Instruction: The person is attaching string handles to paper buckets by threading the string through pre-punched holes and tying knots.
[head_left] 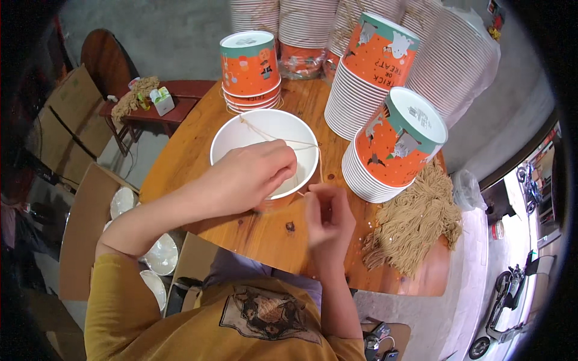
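A white-lined paper bucket [232, 136] with an orange outside stands upright on the wooden table in front of me. My left hand [257, 173] reaches over its near rim, the fingers curled down inside; what its fingertips hold is hidden. A thin tan string [304, 143] lies across the bucket's mouth and drops over the right rim toward my right hand. Just outside the near right wall, my right hand [330, 218] is closed in a pinch, with a short bit of string at its fingertips. To its right lies a heap of tan strings [415, 222].
Upside-down stacks of orange and green patterned buckets [388, 141] stand right and behind; a shorter stack [250, 66] stands back left. Plastic-wrapped stacks [457, 54] line the wall. An open cardboard box [87, 231] with wrapped white buckets is at my left. A red bench [180, 96] stands beyond.
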`<state>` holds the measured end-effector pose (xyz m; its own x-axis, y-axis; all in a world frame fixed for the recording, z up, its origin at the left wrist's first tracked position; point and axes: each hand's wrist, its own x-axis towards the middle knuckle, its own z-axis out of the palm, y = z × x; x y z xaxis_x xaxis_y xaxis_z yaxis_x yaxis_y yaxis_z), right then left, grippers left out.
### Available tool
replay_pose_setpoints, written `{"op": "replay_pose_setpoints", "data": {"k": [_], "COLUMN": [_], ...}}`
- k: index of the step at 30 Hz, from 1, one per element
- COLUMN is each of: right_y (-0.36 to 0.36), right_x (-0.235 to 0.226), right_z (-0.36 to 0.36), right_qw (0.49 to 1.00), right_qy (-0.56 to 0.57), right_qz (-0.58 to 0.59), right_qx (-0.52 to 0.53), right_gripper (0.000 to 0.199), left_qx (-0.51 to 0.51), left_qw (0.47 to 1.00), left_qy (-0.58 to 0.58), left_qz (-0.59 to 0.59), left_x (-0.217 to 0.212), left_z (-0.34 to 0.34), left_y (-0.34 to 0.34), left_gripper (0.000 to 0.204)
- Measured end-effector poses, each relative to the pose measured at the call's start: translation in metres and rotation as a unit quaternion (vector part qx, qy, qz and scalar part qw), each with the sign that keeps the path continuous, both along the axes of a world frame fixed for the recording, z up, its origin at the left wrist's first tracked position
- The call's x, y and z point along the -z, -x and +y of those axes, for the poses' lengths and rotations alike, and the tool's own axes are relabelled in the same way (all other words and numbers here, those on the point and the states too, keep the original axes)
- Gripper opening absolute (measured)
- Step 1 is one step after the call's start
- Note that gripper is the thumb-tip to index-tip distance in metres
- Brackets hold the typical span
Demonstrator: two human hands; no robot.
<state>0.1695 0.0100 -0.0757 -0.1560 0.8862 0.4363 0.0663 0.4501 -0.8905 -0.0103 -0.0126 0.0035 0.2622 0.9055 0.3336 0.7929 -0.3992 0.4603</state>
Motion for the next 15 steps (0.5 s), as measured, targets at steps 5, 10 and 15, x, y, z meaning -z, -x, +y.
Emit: {"op": "replay_pose_setpoints", "data": {"k": [5, 10, 15], "right_y": [0.006, 0.008, 0.009], "right_x": [-0.012, -0.019, -0.027], "right_z": [0.013, 0.018, 0.022], "right_qw": [0.998, 0.98, 0.963], "right_qy": [0.01, 0.141, 0.219], "right_qz": [0.031, 0.054, 0.06], "right_qx": [-0.053, -0.127, -0.141], "right_gripper": [0.01, 0.007, 0.006], "left_qx": [0.054, 0.049, 0.08], "left_qw": [0.996, 0.98, 0.856], "left_qy": [-0.059, 0.027, 0.366], "left_qz": [-0.026, -0.191, -0.357], "left_x": [0.002, 0.008, 0.004], "left_z": [0.003, 0.01, 0.026], "left_y": [-0.003, 0.001, 0.009], "left_gripper": [0.008, 0.02, 0.039]}}
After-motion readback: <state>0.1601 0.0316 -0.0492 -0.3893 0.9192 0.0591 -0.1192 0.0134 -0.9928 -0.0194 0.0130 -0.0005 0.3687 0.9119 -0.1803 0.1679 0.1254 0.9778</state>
